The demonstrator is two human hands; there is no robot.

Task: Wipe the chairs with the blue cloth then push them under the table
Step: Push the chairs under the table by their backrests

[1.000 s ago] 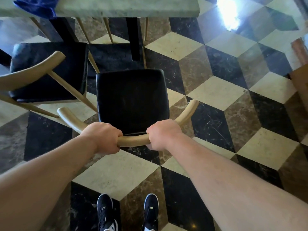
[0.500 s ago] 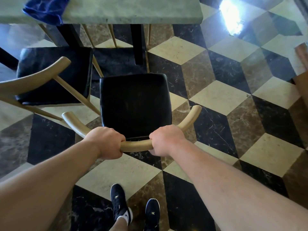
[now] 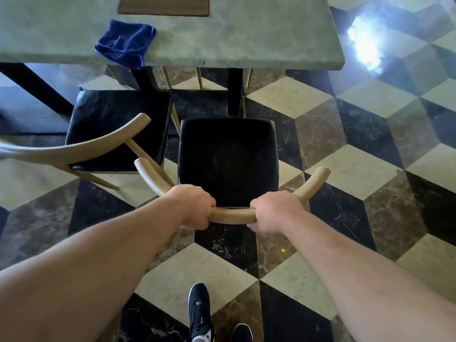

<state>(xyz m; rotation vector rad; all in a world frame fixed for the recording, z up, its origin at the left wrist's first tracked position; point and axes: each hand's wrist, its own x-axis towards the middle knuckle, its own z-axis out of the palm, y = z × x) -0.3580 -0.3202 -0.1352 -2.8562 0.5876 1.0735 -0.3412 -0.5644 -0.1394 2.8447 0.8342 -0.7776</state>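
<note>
A chair with a black seat [image 3: 227, 159] and a curved pale wooden backrest stands in front of me, facing the grey table [image 3: 259, 38]. My left hand [image 3: 195, 206] and my right hand [image 3: 271, 213] are both closed around the backrest rail, a short gap between them. The seat's front edge sits just short of the table's edge. A second chair of the same kind [image 3: 116, 124] stands to the left, its seat partly under the table. The blue cloth [image 3: 125, 43] lies crumpled on the table's near edge, hanging slightly over it.
Black table legs [image 3: 234, 90] stand just beyond the chair's front. A brown mat [image 3: 162, 6] lies on the table. The floor is a glossy cube-patterned tile with a bright glare [image 3: 365, 48] at the upper right. My shoes [image 3: 199, 314] are at the bottom.
The chair and I have moved forward toward the table, so more of the tabletop and the cloth now show. My feet have stepped. Both hands keep the same hold.
</note>
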